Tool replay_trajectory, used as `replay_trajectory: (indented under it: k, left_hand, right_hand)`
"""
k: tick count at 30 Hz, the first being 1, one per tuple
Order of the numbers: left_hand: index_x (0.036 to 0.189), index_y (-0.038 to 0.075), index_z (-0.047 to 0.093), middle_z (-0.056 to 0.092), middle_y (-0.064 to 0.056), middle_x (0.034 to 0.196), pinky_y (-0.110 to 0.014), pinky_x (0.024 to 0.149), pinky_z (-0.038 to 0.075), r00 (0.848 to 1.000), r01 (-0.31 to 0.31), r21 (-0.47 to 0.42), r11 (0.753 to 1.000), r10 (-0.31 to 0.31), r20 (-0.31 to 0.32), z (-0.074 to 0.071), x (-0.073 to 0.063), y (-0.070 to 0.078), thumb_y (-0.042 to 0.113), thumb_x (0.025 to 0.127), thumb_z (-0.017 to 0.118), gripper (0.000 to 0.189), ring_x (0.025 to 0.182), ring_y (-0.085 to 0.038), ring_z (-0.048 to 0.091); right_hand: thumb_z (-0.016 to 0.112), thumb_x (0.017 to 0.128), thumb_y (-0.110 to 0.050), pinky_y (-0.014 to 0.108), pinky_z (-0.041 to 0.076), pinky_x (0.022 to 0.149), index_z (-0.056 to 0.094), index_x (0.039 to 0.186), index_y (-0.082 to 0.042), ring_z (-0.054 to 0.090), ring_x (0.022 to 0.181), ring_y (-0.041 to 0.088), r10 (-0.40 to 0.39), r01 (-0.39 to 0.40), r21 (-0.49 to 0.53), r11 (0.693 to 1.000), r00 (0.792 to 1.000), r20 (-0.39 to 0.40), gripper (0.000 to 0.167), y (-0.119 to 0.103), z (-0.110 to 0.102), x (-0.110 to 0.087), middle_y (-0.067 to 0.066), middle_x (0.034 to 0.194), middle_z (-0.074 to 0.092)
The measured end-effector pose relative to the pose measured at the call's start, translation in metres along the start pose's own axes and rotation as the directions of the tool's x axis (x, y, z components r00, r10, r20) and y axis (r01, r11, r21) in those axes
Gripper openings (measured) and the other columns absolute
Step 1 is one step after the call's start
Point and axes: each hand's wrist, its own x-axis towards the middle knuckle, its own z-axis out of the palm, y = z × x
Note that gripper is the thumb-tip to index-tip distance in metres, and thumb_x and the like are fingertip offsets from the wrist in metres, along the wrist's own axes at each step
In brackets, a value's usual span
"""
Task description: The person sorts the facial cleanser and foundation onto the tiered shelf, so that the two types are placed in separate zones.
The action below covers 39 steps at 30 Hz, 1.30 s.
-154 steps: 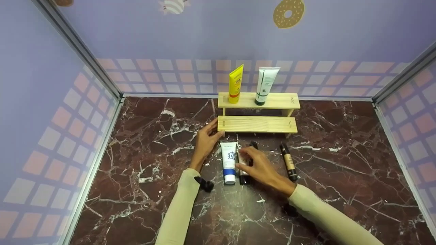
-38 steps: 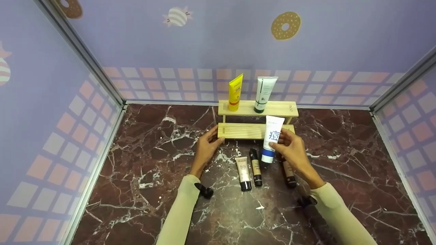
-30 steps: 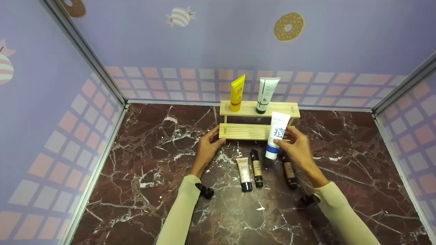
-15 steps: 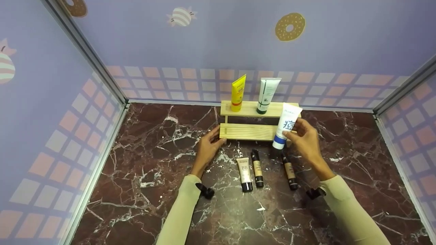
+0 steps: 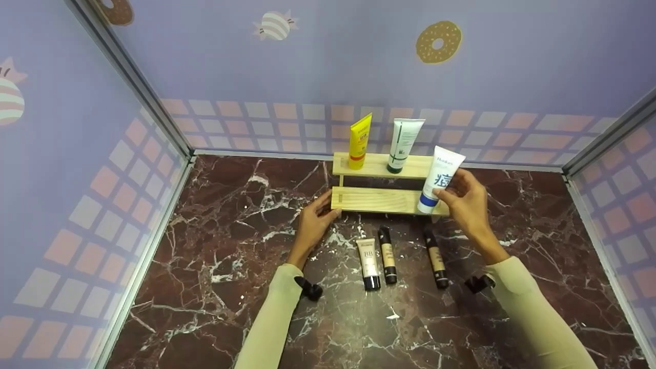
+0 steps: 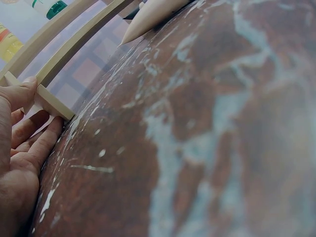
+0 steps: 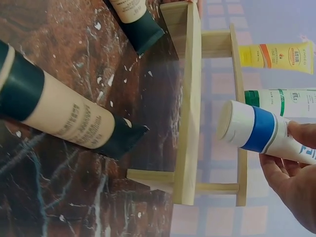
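Note:
My right hand (image 5: pixel 469 205) pinches a white squeeze tube (image 5: pixel 439 177) with a blue band, thumb in front, fingers behind. The tube is tilted, its cap end down over the right end of the lower step of a two-tier wooden shelf (image 5: pixel 376 200). In the right wrist view a gap shows between the tube's cap (image 7: pixel 228 121) and the lower board (image 7: pixel 187 108). My left hand (image 5: pixel 313 220) holds the shelf's left end; in the left wrist view its thumb and fingers lie around the leg (image 6: pixel 55 103).
A yellow tube (image 5: pixel 360 143) and a white-and-green tube (image 5: pixel 404 146) stand on the upper step. On the marble-patterned table lie a BB cream tube (image 5: pixel 368 259) and two slim black-capped tubes, one beside it (image 5: pixel 387 256), one farther right (image 5: pixel 435 259). Walls enclose the back and sides.
The white tube lay on the table at first; my right hand has picked it up and carried it right and up over the lower step. My left hand has stayed at the shelf.

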Motion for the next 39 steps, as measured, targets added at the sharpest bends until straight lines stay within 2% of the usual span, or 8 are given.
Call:
replay_trajectory:
  k: [5,14,21,28,39]
  left_hand:
    - [0.154,0.0,0.062,0.071,-0.023,0.143,-0.049,0.117,0.053,1.0,-0.001,-0.022,1.0,0.001,0.002,0.001,0.0,0.0,0.008,0.098,0.085,0.061,0.135,-0.036,0.068]
    - [0.153,-0.002,0.063,0.071,-0.024,0.142,-0.044,0.117,0.053,1.0,0.004,-0.008,1.0,-0.004,-0.011,0.0,0.001,0.002,0.005,0.097,0.085,0.06,0.136,-0.037,0.068]
    - [0.153,0.0,0.064,0.071,-0.024,0.141,-0.05,0.117,0.053,1.0,0.002,-0.025,1.0,-0.002,-0.006,0.001,0.001,0.001,0.007,0.097,0.086,0.061,0.134,-0.037,0.068]
    - [0.155,0.001,0.062,0.072,-0.023,0.141,-0.05,0.116,0.053,1.0,0.006,-0.017,1.0,-0.006,0.0,0.001,-0.001,0.0,0.009,0.097,0.086,0.063,0.133,-0.036,0.069]
    - [0.155,0.0,0.061,0.071,-0.022,0.142,-0.046,0.116,0.054,1.0,-0.001,0.007,1.0,0.001,0.005,0.0,0.0,0.001,0.011,0.098,0.086,0.063,0.133,-0.035,0.069]
  right_hand:
    - [0.081,0.089,0.016,0.023,0.059,0.098,0.061,0.139,0.016,0.069,0.107,0.017,0.008,-0.008,-0.018,1.0,1.0,-0.01,0.054,-0.006,-0.001,0.007,0.029,0.126,0.07]
    - [0.08,0.089,0.017,0.028,0.06,0.103,0.061,0.135,0.016,0.071,0.109,0.021,-0.011,0.011,0.027,1.0,1.0,-0.025,0.05,-0.014,0.001,0.02,0.019,0.12,0.071]
    - [0.079,0.09,0.018,0.029,0.06,0.103,0.061,0.138,0.012,0.069,0.111,0.023,0.008,-0.005,0.057,0.998,0.998,-0.054,0.051,-0.019,0.001,0.032,0.012,0.119,0.071]
    - [0.078,0.088,0.022,0.032,0.061,0.104,0.062,0.132,0.013,0.071,0.11,0.021,-0.049,0.054,0.073,0.996,0.996,-0.074,0.048,-0.021,0.002,0.042,0.013,0.117,0.072]
    - [0.078,0.089,0.021,0.035,0.059,0.109,0.064,0.13,0.009,0.07,0.113,0.022,-0.052,0.058,0.086,0.995,0.997,-0.065,0.045,-0.021,0.005,0.062,0.008,0.116,0.071]
